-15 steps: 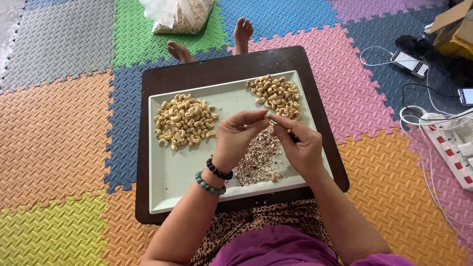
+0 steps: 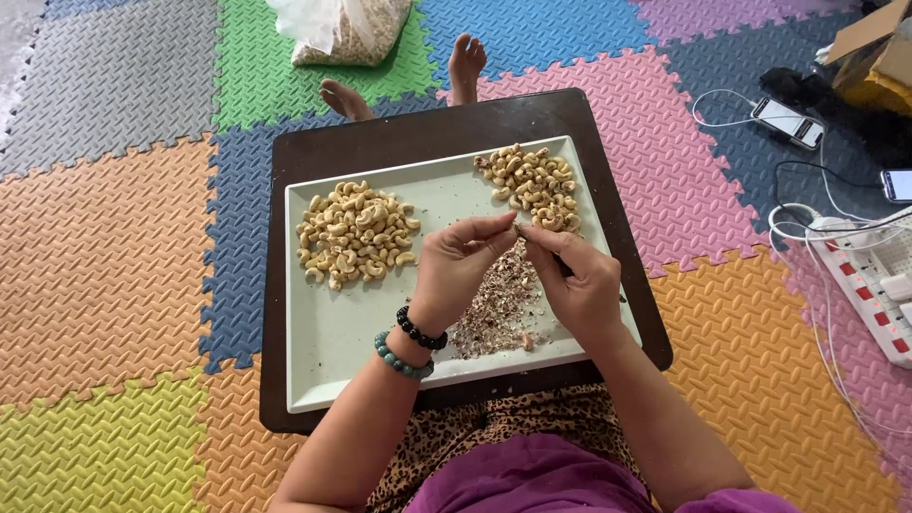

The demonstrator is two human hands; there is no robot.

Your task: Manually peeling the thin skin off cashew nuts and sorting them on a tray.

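Note:
My left hand [image 2: 460,264] and my right hand [image 2: 576,277] meet above the pale rectangular tray [image 2: 328,342], fingertips pinched together on one small cashew nut [image 2: 520,228], mostly hidden. A heap of pale cashews [image 2: 355,233] lies on the tray's left side. A second, browner heap of cashews [image 2: 532,180] sits at the tray's far right corner. Below my hands spreads a litter of reddish-brown skin flakes [image 2: 499,306]. Two bead bracelets circle my left wrist.
The tray rests on a dark low table [image 2: 380,133] over coloured foam floor mats. My bare feet [image 2: 456,66] show beyond it, with a plastic bag of nuts [image 2: 347,33]. At right lie phones [image 2: 788,122], cables, a power strip [image 2: 869,285] and a cardboard box.

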